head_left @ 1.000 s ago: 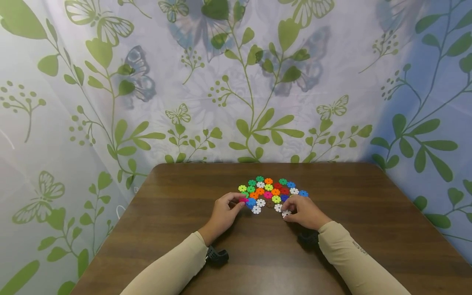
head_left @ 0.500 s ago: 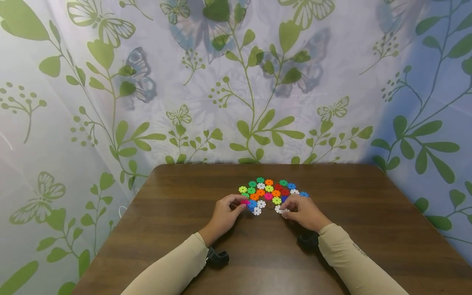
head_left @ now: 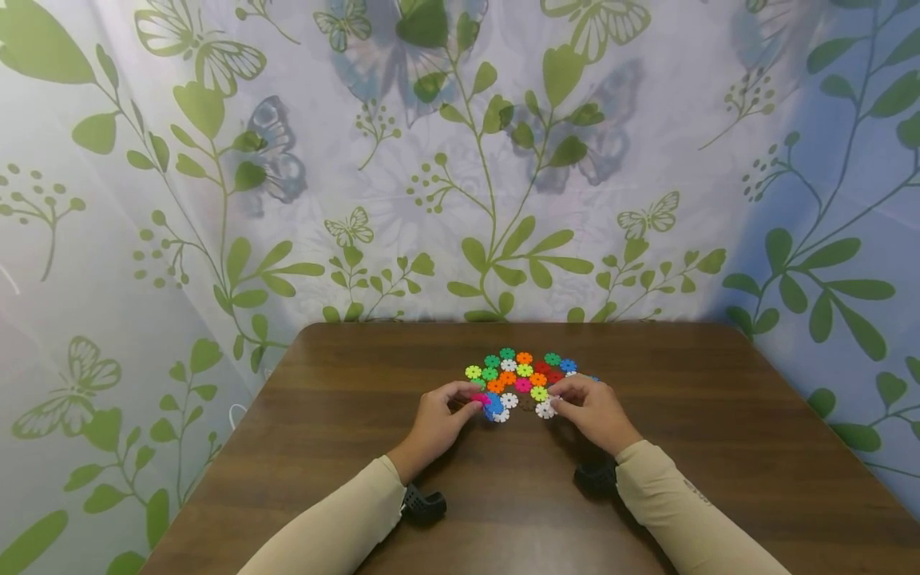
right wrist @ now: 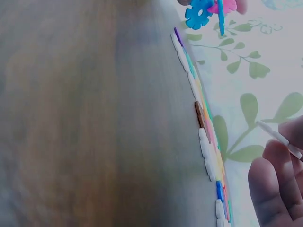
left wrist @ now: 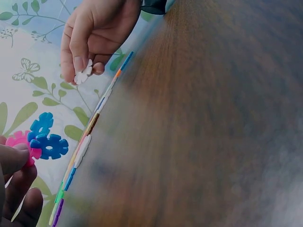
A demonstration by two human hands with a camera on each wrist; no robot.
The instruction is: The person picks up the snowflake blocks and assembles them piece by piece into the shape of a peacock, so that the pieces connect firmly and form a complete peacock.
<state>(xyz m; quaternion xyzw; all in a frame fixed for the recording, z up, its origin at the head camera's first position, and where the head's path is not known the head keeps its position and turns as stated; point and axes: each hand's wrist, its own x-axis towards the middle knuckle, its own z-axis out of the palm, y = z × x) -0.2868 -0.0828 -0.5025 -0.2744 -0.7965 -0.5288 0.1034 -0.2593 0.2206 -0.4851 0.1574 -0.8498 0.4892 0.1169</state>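
Observation:
My left hand (head_left: 437, 417) pinches a pink notched snowflake disc (left wrist: 20, 139) between thumb and fingers. Two blue snowflake discs (left wrist: 49, 146) are joined to the pink one, standing at angles to each other. A white snowflake disc (left wrist: 84, 73) is pinched by my right hand (head_left: 595, 411), raised above the table, as the left wrist view shows. In the right wrist view that white disc (right wrist: 279, 137) appears nearly edge-on. The joined pieces and the white disc are apart. Beneath and between the hands, white discs (head_left: 509, 400) and a brown disc (head_left: 528, 404) lie flat.
Several loose snowflake discs in green, orange, yellow, red and other colours, among them a pink disc (head_left: 523, 385), lie spread beyond the hands. The brown wooden table (head_left: 503, 503) ends at a leaf-and-butterfly patterned cloth (head_left: 402, 184). Dark straps sit at both wrists.
My right hand has picked up a white disc from the table and raised it. The left hand stays nearly in place, with its blue pieces turned slightly nearer to me.

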